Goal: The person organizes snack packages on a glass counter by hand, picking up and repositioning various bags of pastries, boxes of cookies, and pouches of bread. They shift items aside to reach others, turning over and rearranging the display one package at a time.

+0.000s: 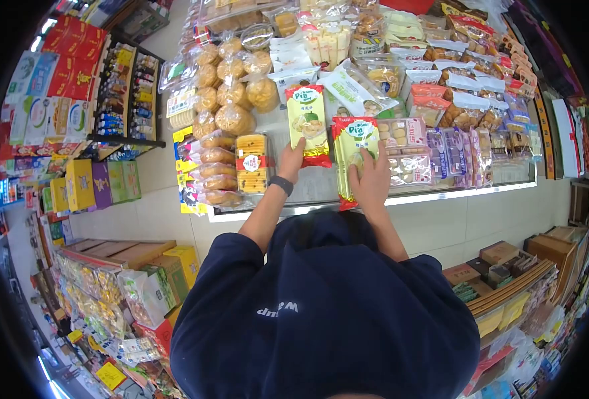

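My left hand (pixel 290 161), with a dark band on its wrist, grips the lower left edge of a yellow-green pastry packet (pixel 308 120) with red ends. To the right, my right hand (pixel 372 174) is closed over the front of a similar pastry packet (pixel 357 136). At least one more packet shows beneath that one, at its left edge. Both packets lie over the metal display counter (pixel 278 130). Left of my left hand is a clear pack of yellow sliced cakes (pixel 251 163). Boxes of small round pastries (pixel 409 156) stand just right of my right hand.
Bagged round biscuits (pixel 231 93) are stacked at the counter's left. Bagged breads (pixel 467 110) fill its right side, and a white bag (pixel 358 90) lies behind the packets. A lit edge (pixel 467 191) runs along the front. Shelves (pixel 125 93) and cartons (pixel 497 266) stand around.
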A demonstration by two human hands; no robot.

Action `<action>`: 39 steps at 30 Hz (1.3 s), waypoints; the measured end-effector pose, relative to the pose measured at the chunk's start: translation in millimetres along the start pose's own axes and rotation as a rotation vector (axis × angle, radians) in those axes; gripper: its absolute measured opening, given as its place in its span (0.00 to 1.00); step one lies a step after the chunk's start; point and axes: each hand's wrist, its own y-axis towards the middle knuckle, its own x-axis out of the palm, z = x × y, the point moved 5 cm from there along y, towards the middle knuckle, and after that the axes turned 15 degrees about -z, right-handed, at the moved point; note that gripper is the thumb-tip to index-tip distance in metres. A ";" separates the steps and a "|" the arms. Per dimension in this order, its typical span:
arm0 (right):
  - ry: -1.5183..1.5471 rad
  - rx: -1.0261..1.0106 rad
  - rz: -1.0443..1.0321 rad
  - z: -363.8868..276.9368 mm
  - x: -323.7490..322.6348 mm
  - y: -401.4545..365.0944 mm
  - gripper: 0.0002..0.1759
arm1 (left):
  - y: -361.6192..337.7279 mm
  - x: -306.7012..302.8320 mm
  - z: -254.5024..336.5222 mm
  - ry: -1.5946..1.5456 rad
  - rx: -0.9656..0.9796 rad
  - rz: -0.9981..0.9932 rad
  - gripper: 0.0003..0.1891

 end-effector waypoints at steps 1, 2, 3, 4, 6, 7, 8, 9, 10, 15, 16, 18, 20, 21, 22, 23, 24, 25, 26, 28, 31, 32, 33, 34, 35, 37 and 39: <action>-0.004 -0.001 0.004 0.3 1.0 0.0 0.27 | -0.2 2.8 2.2 -0.002 -0.008 -0.015 0.25; -0.009 -0.002 0.006 0.4 1.5 -0.2 0.26 | -1.1 5.4 3.8 -0.006 -0.017 -0.030 0.26; -0.011 0.003 0.009 0.1 0.4 -0.3 0.26 | -2.8 8.5 5.9 -0.011 -0.025 -0.043 0.26; -0.012 0.005 0.009 -1.1 -0.6 -0.3 0.26 | -6.4 14.1 11.3 -0.016 -0.024 -0.062 0.26; -0.004 0.009 0.003 -3.5 0.1 -0.2 0.26 | -11.3 22.5 18.6 -0.025 -0.022 -0.094 0.25; 0.002 0.012 -0.002 -3.8 0.0 -0.3 0.26 | -14.3 24.0 20.1 -0.022 -0.025 -0.091 0.25; 0.006 0.015 -0.005 -3.7 -0.2 0.1 0.26 | -16.3 25.9 22.5 -0.019 -0.026 -0.091 0.25; 0.003 0.006 0.000 -3.9 -0.3 -0.2 0.26 | -16.9 26.5 22.8 -0.016 -0.028 -0.093 0.24; -0.001 -0.003 0.006 -3.5 -0.1 -0.7 0.26 | -18.4 26.1 22.8 -0.022 -0.036 -0.094 0.25; -0.012 -0.001 0.008 -2.5 0.8 -1.3 0.27 | -20.7 16.0 17.1 -0.075 -0.045 -0.132 0.25; -0.004 0.008 0.001 -2.5 1.3 -1.7 0.27 | -22.2 15.9 16.9 -0.071 -0.053 -0.133 0.25; -0.011 0.009 0.003 -2.8 1.4 -2.5 0.26 | -25.8 15.8 14.9 -0.065 -0.071 -0.133 0.25; -0.042 -0.007 0.024 -3.5 0.6 -2.8 0.25 | -27.1 16.7 14.1 -0.013 -0.062 -0.121 0.25; -0.038 -0.014 0.027 -2.5 1.6 -2.7 0.25 | -27.7 17.4 14.2 0.013 -0.058 -0.116 0.26; -0.034 -0.021 0.030 -0.9 3.1 -2.9 0.25 | -29.1 17.3 12.6 0.027 -0.081 -0.107 0.26; -0.029 -0.027 0.034 -0.2 3.6 -2.9 0.26 | -30.5 16.6 11.3 0.041 -0.103 -0.097 0.27; -0.029 -0.024 0.031 -0.1 3.5 -2.9 0.26 | -30.7 15.5 10.4 0.056 -0.126 -0.087 0.27; -0.028 -0.020 0.029 -0.3 3.4 -3.0 0.26 | -30.3 14.7 10.0 0.060 -0.144 -0.093 0.28; -0.026 -0.016 0.027 -0.6 3.6 -2.9 0.26 | -30.1 13.4 9.9 0.064 -0.163 -0.099 0.29; -0.026 -0.007 0.020 -0.9 4.1 -3.6 0.26 | -29.9 10.3 7.1 0.074 -0.206 -0.107 0.31; -0.037 -0.004 0.020 -2.5 2.6 -4.0 0.26 | -28.1 8.6 5.7 0.069 -0.283 -0.116 0.36; -0.043 -0.006 0.021 -3.2 2.2 -4.0 0.27 | -28.1 8.9 5.1 0.053 -0.314 -0.120 0.38; -0.043 -0.007 0.021 -3.2 2.3 -4.2 0.27 | -29.2 9.7 5.2 0.037 -0.344 -0.123 0.40; -0.043 -0.008 0.021 -2.9 2.4 -4.3 0.27 | -30.7 10.4 5.6 0.026 -0.363 -0.118 0.41; -0.044 -0.009 0.022 -2.6 2.2 -4.0 0.27 | -32.2 11.5 6.2 0.014 -0.381 -0.114 0.42; -0.047 -0.010 0.024 -2.5 2.3 -3.5 0.27 | -33.5 12.7 7.8 0.002 -0.398 -0.132 0.44; -0.044 -0.007 0.022 -2.7 2.5 -3.9 0.26 | -34.9 12.2 8.0 0.002 -0.398 -0.175 0.46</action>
